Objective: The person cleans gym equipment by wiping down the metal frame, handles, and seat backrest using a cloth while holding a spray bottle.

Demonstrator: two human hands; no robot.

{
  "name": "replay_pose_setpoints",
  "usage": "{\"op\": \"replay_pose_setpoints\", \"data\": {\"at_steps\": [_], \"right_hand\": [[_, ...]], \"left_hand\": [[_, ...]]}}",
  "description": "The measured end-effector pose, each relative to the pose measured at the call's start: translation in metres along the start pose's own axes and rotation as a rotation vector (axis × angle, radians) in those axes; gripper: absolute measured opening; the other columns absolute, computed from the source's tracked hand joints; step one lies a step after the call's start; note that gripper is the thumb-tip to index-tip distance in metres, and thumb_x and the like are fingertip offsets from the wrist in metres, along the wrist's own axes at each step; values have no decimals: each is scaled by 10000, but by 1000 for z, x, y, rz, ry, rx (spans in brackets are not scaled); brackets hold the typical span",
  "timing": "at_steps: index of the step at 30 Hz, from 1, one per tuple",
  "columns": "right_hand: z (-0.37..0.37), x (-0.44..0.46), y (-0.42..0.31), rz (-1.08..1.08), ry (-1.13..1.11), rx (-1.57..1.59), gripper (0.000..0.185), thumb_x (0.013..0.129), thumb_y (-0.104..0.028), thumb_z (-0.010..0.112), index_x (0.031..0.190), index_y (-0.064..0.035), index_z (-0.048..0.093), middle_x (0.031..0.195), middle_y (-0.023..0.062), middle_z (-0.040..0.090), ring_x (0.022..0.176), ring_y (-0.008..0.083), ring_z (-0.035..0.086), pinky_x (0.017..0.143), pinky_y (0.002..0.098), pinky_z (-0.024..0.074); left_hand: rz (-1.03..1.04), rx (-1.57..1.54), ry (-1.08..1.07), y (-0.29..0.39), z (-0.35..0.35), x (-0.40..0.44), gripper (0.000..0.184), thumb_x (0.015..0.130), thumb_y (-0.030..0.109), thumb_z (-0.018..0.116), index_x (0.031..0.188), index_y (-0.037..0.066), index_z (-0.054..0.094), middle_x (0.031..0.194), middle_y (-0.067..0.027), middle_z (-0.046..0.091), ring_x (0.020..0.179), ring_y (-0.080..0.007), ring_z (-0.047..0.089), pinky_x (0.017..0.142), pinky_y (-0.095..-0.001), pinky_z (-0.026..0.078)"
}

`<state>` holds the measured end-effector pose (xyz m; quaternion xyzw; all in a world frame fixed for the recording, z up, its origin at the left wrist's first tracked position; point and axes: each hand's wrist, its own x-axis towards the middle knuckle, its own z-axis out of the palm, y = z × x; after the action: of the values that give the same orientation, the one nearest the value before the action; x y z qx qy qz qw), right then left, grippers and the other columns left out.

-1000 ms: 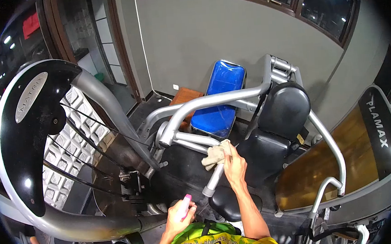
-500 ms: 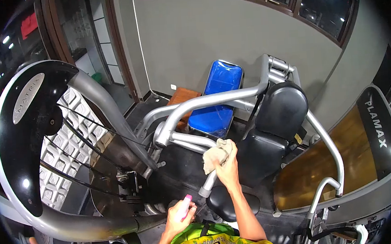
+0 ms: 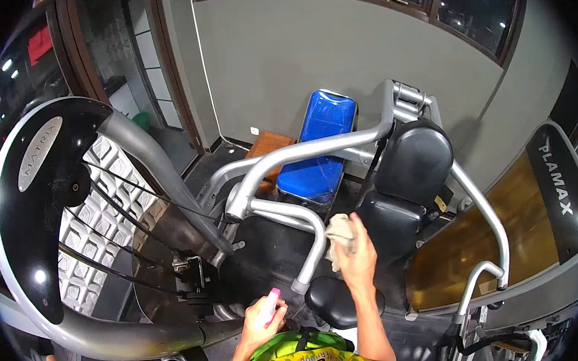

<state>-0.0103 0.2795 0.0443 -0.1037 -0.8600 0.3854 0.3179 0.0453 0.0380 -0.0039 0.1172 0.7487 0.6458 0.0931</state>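
My left hand (image 3: pixel 264 324) is wrapped round a small white bottle with a pink top (image 3: pixel 271 304), held low in front of my body. In my right hand (image 3: pixel 359 259) is a crumpled cream cloth (image 3: pixel 339 237), partly hidden behind the fingers. The cloth hangs just right of the bent silver handle bar (image 3: pixel 317 235) of a gym machine and looks apart from it. Below my right hand lies a black padded seat (image 3: pixel 338 301). Behind it are the machine's black seat (image 3: pixel 391 223) and backrest (image 3: pixel 414 162).
To the left rises a black and silver MATRIX machine (image 3: pixel 20 219) with cables. A PLAMAX machine panel (image 3: pixel 506 212) stands at the right, bordered by silver bars. A blue padded bench (image 3: pixel 317 148) and a brown wooden box (image 3: pixel 270 143) sit near the grey wall (image 3: pixel 293 53).
My right hand has moved right with the cloth, off the silver handle bar, whose bend now shows. My left hand with the bottle has barely moved.
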Motion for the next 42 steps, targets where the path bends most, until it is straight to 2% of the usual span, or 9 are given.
{"op": "replay_pose_setpoints", "data": {"at_steps": [3, 5, 10, 14, 23, 28, 30, 37, 42], "right_hand": [[38, -6, 12, -153, -87, -171, 441, 727, -67, 719, 1153, -89, 608, 1174, 115, 639, 1029, 283, 602, 869, 394, 440], [57, -14, 17, -180, -167, -312, 511, 744, -154, 728, 1237, -135, 596, 1420, 88, 452, 1218, 287, 464, 975, 452, 362], [60, -27, -2, -262, -133, -413, 447, 791, -88, 685, 1228, -143, 606, 1368, 173, 465, 1240, 352, 458, 1040, 456, 343], [76, 6, 13, -267, -92, -209, 426, 813, -59, 649, 1225, -146, 585, 1304, 156, 491, 1162, 362, 512, 983, 483, 414], [105, 89, 1, -304, -641, 14, 337, 884, -85, 559, 1221, -109, 554, 1146, 141, 602, 1025, 345, 605, 898, 458, 486], [66, 61, 25, -448, -416, 68, 309, 901, -84, 561, 1210, -90, 557, 1184, 164, 607, 1036, 352, 621, 885, 415, 505], [52, 56, 27, -48, -489, 224, 275, 928, -79, 537, 1202, -77, 553, 1162, 173, 627, 1061, 353, 619, 890, 393, 498], [119, 117, 9, -160, -895, -18, 232, 976, -170, 485, 1176, -52, 485, 986, 228, 661, 923, 410, 647, 797, 452, 507], [192, 130, -25, -95, -1056, -236, 236, 971, -235, 477, 1127, -58, 471, 1014, 254, 652, 993, 443, 608, 817, 517, 473]], "left_hand": [[-23, -15, -7, 1, 2, -3, 118, 879, 61, 663, 973, -2, 630, 781, -56, 665, 573, -97, 635, 534, -236, 507], [-20, -23, 0, 4, 3, 0, 119, 879, 62, 663, 974, -2, 630, 786, -59, 664, 572, -97, 634, 534, -236, 507], [50, 3, 13, 18, -4, 9, 102, 879, 60, 661, 962, 6, 637, 800, -53, 666, 574, -103, 641, 521, -238, 505], [29, 2, 44, 17, -14, 12, 101, 877, 62, 665, 957, 8, 638, 791, -48, 664, 573, -102, 643, 516, -236, 503], [96, 55, 65, 8, -28, 37, 106, 883, 73, 663, 964, 14, 630, 681, -29, 632, 539, -82, 613, 503, -224, 481], [102, 16, 66, 16, -33, 59, 104, 887, 82, 663, 962, 17, 630, 646, -18, 619, 532, -76, 607, 496, -225, 470], [119, 23, 69, 13, -36, 65, 107, 887, 87, 664, 964, 19, 632, 644, -17, 619, 533, -75, 608, 495, -228, 470], [94, 4, 48, 9, -54, 79, 124, 881, 103, 676, 970, 23, 640, 634, -7, 612, 514, -68, 580, 497, -229, 457], [178, 72, 107, 8, -62, 87, 129, 875, 94, 679, 971, 17, 639, 654, -12, 621, 525, -69, 578, 513, -232, 460]]}}
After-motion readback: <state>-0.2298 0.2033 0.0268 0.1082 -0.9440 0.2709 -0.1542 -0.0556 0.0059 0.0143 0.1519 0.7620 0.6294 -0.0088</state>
